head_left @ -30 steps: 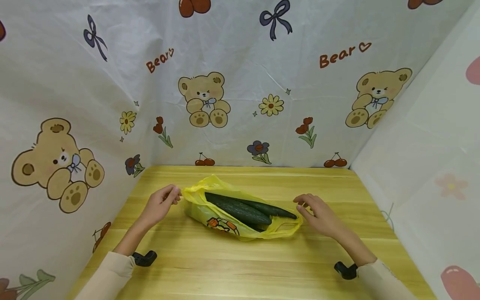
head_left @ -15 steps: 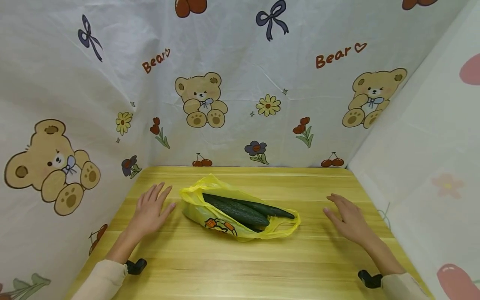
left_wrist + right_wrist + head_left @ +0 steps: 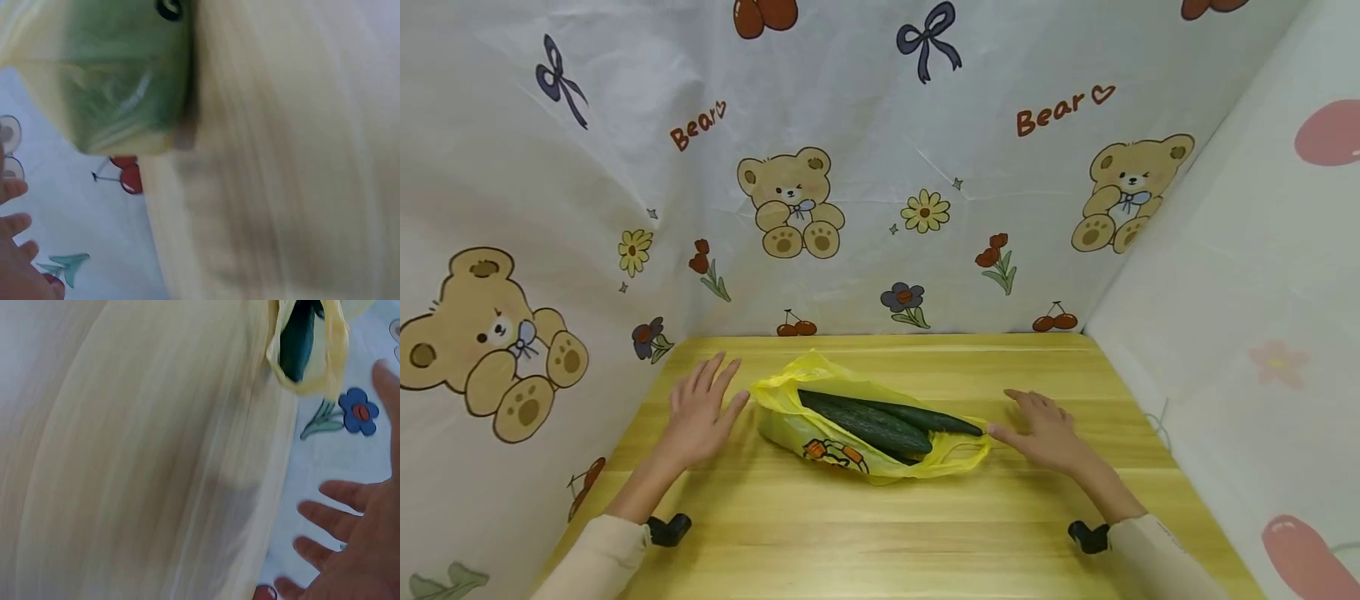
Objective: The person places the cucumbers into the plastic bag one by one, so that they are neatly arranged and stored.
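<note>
A yellow plastic bag [image 3: 782, 429] with an orange and black print lies on its side on the wooden table. Dark green cucumbers [image 3: 868, 422] show through its mouth, partly covered by the plastic. My left hand [image 3: 696, 421] is spread out beside the bag's left end, its thumb close to the plastic. At the other end, my right hand [image 3: 1045, 433] has its fingers extended, with the thumb near the bag's handle loop [image 3: 973, 458]; whether it touches cannot be told. Neither hand grips anything. In the left wrist view the bag's closed end [image 3: 125, 106] bulges green.
The wooden table [image 3: 850, 550] runs back to a white sheet [image 3: 865, 108] printed with bears, flowers and cherries. Sheets also rise along the left and right sides. A black wrist device [image 3: 670, 530] sits at the left cuff, and another black device [image 3: 1087, 537] at the right one.
Both hands drew away from the bag's ends and their fingers spread. The right hand then came back left to the bag's handle end. The bag and cucumbers stayed in place.
</note>
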`<state>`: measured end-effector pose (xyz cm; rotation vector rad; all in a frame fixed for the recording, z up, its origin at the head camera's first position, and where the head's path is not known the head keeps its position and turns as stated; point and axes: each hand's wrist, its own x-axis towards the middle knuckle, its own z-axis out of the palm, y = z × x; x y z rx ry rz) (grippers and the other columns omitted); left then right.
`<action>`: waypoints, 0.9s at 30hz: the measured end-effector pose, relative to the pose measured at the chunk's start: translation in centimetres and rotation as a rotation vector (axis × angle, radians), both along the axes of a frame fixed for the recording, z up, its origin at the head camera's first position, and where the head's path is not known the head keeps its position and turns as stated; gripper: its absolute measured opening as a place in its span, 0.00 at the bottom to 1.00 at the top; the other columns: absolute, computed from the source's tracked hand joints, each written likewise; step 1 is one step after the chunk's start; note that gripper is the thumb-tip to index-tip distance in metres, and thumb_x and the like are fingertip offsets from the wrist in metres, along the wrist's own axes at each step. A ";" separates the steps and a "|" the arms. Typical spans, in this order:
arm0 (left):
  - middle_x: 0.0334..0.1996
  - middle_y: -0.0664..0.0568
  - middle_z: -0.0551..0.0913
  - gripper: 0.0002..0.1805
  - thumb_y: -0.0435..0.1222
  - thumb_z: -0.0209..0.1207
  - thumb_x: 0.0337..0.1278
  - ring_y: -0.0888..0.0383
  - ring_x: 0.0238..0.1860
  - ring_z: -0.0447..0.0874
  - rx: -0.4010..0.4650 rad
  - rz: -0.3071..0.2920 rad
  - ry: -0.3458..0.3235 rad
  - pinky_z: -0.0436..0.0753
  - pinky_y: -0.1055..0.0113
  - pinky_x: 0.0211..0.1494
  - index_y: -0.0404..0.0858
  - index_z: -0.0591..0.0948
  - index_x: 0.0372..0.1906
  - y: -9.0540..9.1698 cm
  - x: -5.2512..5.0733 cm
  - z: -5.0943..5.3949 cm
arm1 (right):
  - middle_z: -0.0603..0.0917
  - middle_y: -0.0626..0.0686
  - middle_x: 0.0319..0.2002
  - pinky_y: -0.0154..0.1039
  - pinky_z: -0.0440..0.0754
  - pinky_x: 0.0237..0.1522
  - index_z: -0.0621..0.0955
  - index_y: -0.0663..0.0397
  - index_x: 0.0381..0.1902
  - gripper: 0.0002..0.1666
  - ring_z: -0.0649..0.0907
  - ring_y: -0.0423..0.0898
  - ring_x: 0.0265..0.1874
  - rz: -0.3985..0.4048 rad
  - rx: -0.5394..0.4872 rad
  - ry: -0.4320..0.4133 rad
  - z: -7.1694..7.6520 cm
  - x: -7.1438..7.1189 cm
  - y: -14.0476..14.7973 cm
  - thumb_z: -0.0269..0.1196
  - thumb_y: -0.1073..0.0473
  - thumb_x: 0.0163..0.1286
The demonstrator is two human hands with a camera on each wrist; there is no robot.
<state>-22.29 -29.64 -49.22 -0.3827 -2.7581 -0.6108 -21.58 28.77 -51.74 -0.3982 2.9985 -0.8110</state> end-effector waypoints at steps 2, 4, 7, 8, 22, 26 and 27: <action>0.82 0.36 0.62 0.30 0.49 0.48 0.87 0.29 0.81 0.55 0.083 -0.052 0.006 0.53 0.21 0.74 0.42 0.67 0.82 0.6 -0.1 0.7 | 0.82 0.65 0.67 0.73 0.71 0.68 0.75 0.58 0.74 0.40 0.79 0.68 0.68 0.060 -0.019 -0.029 -0.4 -0.6 -1.1 0.64 0.36 0.79; 0.77 0.39 0.71 0.26 0.47 0.48 0.88 0.33 0.77 0.65 0.166 -0.112 -0.012 0.63 0.26 0.73 0.43 0.71 0.80 1.5 -0.2 1.6 | 0.89 0.57 0.54 0.60 0.83 0.58 0.81 0.59 0.66 0.29 0.87 0.56 0.54 0.117 -0.032 -0.055 -0.7 -1.3 -1.9 0.65 0.43 0.80; 0.69 0.45 0.80 0.25 0.48 0.48 0.88 0.42 0.69 0.78 0.245 -0.186 -0.082 0.76 0.35 0.69 0.47 0.72 0.79 3.2 -0.5 2.7 | 0.89 0.49 0.39 0.43 0.84 0.42 0.85 0.59 0.59 0.18 0.84 0.40 0.35 0.165 -0.034 -0.095 -1.1 -2.1 -2.5 0.64 0.53 0.81; 0.67 0.46 0.82 0.25 0.48 0.49 0.88 0.46 0.66 0.81 0.263 -0.203 -0.110 0.78 0.38 0.68 0.48 0.72 0.79 3.9 -0.6 2.9 | 0.88 0.48 0.36 0.40 0.82 0.39 0.85 0.60 0.58 0.16 0.82 0.37 0.31 0.175 -0.030 -0.092 -1.1 -2.3 -2.4 0.63 0.55 0.82; 0.40 0.58 0.87 0.27 0.56 0.66 0.73 0.62 0.37 0.82 0.130 -0.225 -0.327 0.82 0.61 0.45 0.44 0.84 0.64 10.9 -4.9 2.4 | 0.82 0.58 0.29 0.35 0.80 0.25 0.83 0.64 0.45 0.15 0.80 0.40 0.20 0.057 -0.209 0.158 6.0 -5.6 -2.7 0.53 0.61 0.88; 0.34 0.57 0.86 0.07 0.43 0.64 0.77 0.62 0.31 0.79 0.124 -0.286 -0.321 0.80 0.63 0.41 0.45 0.87 0.46 12.6 -5.3 2.1 | 0.82 0.65 0.38 0.34 0.85 0.28 0.82 0.68 0.50 0.19 0.84 0.42 0.24 -0.013 -0.318 0.128 7.5 -7.0 -2.1 0.51 0.57 0.89; 0.33 0.56 0.84 0.05 0.42 0.63 0.78 0.61 0.30 0.77 0.140 -0.305 -0.325 0.78 0.63 0.39 0.46 0.86 0.43 13.1 -5.3 2.1 | 0.82 0.66 0.39 0.33 0.85 0.28 0.82 0.69 0.51 0.20 0.84 0.42 0.23 -0.031 -0.337 0.132 7.7 -7.3 -1.8 0.50 0.57 0.89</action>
